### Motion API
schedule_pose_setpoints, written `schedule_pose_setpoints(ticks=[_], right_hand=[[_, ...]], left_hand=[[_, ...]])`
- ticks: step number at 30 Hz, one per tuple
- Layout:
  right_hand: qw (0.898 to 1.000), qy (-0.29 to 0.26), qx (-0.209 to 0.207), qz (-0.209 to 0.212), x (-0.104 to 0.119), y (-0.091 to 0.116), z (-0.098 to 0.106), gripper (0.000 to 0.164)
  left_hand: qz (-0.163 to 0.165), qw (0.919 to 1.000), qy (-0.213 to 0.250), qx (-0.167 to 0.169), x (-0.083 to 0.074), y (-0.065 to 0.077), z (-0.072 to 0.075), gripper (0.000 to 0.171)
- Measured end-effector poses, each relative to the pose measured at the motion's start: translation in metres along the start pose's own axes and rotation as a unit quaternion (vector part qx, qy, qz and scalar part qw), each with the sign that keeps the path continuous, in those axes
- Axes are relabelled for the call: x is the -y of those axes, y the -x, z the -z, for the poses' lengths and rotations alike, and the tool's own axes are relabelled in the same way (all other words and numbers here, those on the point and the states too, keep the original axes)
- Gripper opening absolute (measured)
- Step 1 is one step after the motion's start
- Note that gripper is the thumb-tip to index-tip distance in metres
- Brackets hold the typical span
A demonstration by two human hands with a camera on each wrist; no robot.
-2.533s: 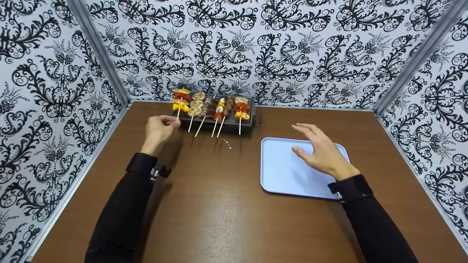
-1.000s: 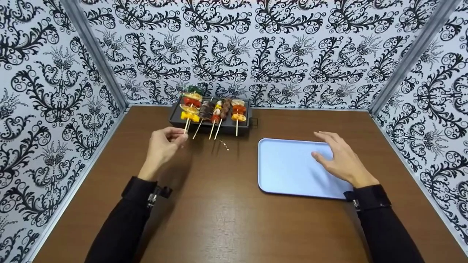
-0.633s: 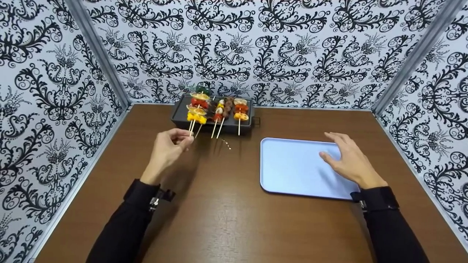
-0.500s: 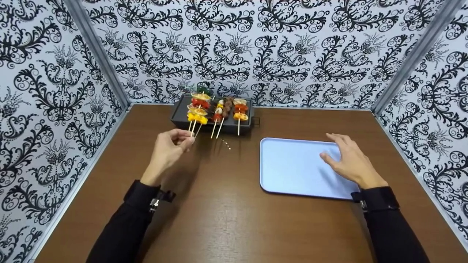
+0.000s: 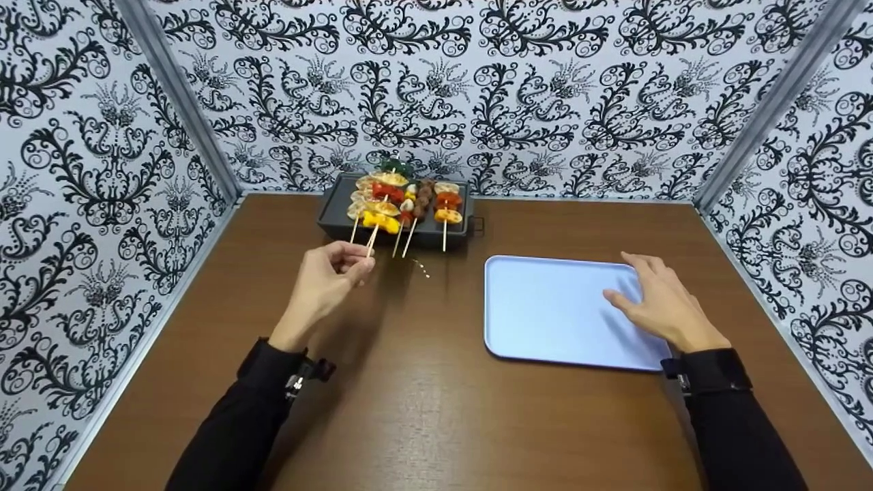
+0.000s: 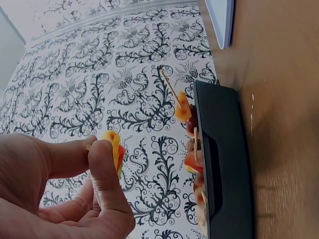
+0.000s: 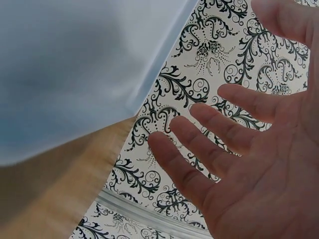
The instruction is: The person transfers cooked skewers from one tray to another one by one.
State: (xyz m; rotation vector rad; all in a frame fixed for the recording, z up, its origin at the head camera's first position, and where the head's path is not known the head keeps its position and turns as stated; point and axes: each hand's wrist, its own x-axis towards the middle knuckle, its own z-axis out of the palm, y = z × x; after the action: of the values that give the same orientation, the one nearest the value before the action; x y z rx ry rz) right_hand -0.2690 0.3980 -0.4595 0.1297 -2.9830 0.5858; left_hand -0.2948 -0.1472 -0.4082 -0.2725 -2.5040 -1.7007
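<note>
The pinched skewer (image 5: 383, 207) shifted right, jutting from the left hand (image 5: 330, 275).

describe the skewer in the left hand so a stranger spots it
At the back of the brown table sits a dark grill. In front, the left hand pinches the skewer, the only one held, with green at its far tip.

Left hand (image 6: 79, 205) has a skewer (image 6: 112, 139) pinched between thumb and finger, yellow and red bits peeking out past the thumb. Dark grill (image 6: 227, 164) off to the side on a brown tabletop (image 6: 289, 109), more skewers (image 6: 183, 108) along it, plus a pale tray's corner (image 6: 229, 30) and swirly black-and-white wallpaper (image 6: 124, 89).
</note>
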Motion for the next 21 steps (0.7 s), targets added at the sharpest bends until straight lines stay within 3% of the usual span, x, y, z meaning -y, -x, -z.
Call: schedule_pose_setpoints(ticks=[9,21], right_hand=[[0.999,0.019,0.032,-0.039,-0.008,0.003,0.004,0.104],[0.997,0.021,0.050,-0.058,-0.016,0.008,0.003,0.118]], left_hand=[[-0.021,0.9995,0.022,0.008,0.000,0.005,-0.012,0.025],[-0.017,0.9977,0.061,0.026,-0.002,0.013,-0.036,0.020]])
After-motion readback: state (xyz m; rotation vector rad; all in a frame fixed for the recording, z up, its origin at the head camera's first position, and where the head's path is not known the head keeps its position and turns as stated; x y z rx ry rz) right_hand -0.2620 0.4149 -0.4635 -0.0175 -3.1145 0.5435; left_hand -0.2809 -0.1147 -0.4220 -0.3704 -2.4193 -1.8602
